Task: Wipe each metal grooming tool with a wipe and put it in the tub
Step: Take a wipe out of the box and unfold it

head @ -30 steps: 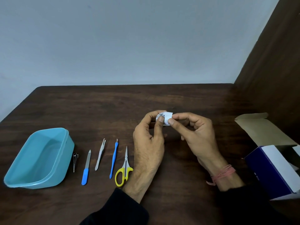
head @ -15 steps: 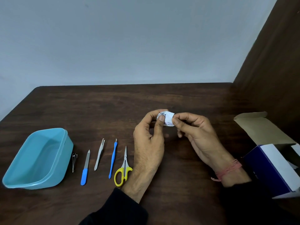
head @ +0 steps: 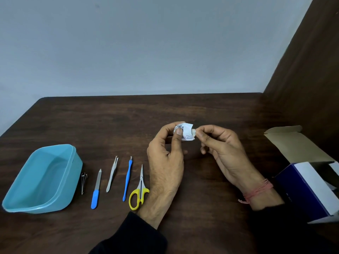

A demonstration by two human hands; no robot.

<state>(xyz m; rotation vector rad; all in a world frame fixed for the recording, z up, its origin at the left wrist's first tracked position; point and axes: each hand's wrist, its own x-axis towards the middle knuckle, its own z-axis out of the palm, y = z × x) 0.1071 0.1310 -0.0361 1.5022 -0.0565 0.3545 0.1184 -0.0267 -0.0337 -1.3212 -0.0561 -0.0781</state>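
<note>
Since the earlier frames the right hand (head: 222, 153) has drawn a little away from the left, and a small white tab of the wipe (head: 193, 132) now shows between its thumb and forefinger at the torn right edge of the sachet (head: 185, 132); the tools and tub have not shifted.

At far left on the dark wooden desk (head: 110, 121) stands the light blue tub (head: 60, 189), with nothing visible inside. Just beside its right wall lies a small nail clipper (head: 84, 182). Next in the row come a nail file with a blue handle (head: 96, 189), steel tweezers (head: 112, 174), a blue-handled cuticle pusher (head: 127, 178) and scissors with yellow handles (head: 139, 189), all lying apart from one another, tips pointing away from the person.

The left hand (head: 165, 162) is raised above the desk, its grip closed: thumb and forefinger pinch the white sachet at its left side, other fingers curled. The sachet carries small dark print, too fine to read. The right hand's grip is likewise closed, pinching the white tab, with the remaining fingers loosely curled below. A pink thread band (head: 256, 191) circles the right wrist, and both arms wear black sleeves.

At far right sits an open cardboard box (head: 300, 187), dark blue and white, its brown flap raised; no lettering on it can be read.
</note>
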